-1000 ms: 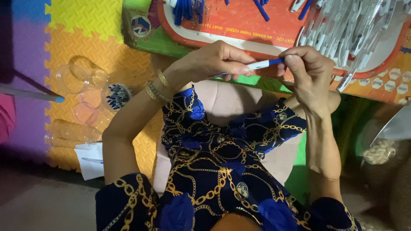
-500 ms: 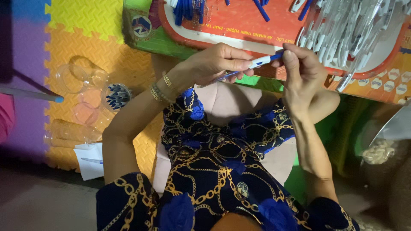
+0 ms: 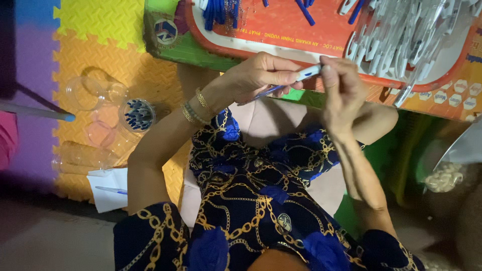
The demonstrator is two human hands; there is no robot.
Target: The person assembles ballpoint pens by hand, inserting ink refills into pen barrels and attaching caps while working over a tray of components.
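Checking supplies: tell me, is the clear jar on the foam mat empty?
No, the clear jar on the foam mat holds a cluster of blue pen parts.

Bright, even light across the top, dim murky lower edge, mild softness throughout.

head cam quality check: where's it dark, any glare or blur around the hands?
Head view: the tray and foam mat at the top are brightly lit; the bottom left corner falls into deep shadow. Left hand, right hand and pen are sharp enough to read. Clear plastic cups show soft highlights. White pen parts look slightly washed out; right edge dim.
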